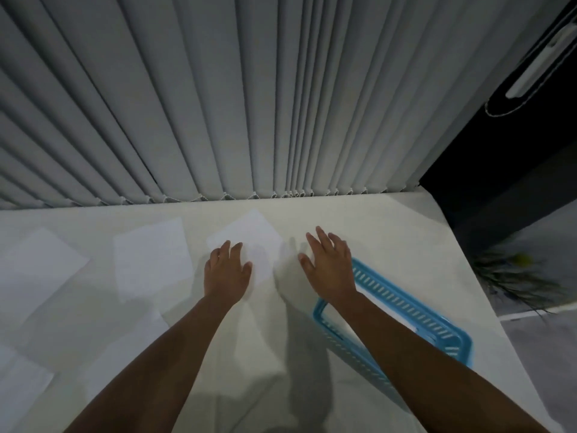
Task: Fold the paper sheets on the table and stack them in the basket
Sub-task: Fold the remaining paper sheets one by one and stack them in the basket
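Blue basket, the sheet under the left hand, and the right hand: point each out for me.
blue basket [402,303]: head view, on its far slotted wall.
sheet [249,232]: head view, on its bare far half.
left hand [226,270]: head view, back of hand.
right hand [331,267]: head view, back of hand.

Left hand [227,270] flat on paper sheet [246,237]; right hand [327,264] spread beside blue basket [406,303].
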`<act>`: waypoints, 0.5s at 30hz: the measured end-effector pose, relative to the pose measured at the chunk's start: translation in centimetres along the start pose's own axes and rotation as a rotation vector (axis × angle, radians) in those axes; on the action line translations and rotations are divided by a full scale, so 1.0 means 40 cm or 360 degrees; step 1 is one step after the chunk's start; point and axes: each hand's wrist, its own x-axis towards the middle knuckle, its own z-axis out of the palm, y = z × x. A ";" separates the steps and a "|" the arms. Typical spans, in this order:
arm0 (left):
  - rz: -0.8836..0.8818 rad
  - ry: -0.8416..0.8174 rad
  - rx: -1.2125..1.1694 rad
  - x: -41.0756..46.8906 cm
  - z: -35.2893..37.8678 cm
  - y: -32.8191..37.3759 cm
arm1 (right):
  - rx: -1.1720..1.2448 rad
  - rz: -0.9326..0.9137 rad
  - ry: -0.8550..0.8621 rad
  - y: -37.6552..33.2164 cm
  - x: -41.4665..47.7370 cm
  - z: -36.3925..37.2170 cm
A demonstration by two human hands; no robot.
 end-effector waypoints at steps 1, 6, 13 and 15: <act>-0.0034 -0.0019 0.0019 0.016 -0.008 -0.017 | -0.0002 -0.0036 -0.0042 -0.025 0.035 0.009; -0.0088 -0.0069 0.0037 0.100 -0.043 -0.073 | -0.0170 -0.0224 -0.0294 -0.127 0.193 0.050; -0.0130 -0.0151 -0.0106 0.195 -0.040 -0.073 | -0.0290 -0.0317 -0.0557 -0.199 0.352 0.099; -0.0181 -0.0120 -0.0145 0.214 -0.034 -0.065 | -0.0275 -0.0337 -0.0582 -0.208 0.375 0.108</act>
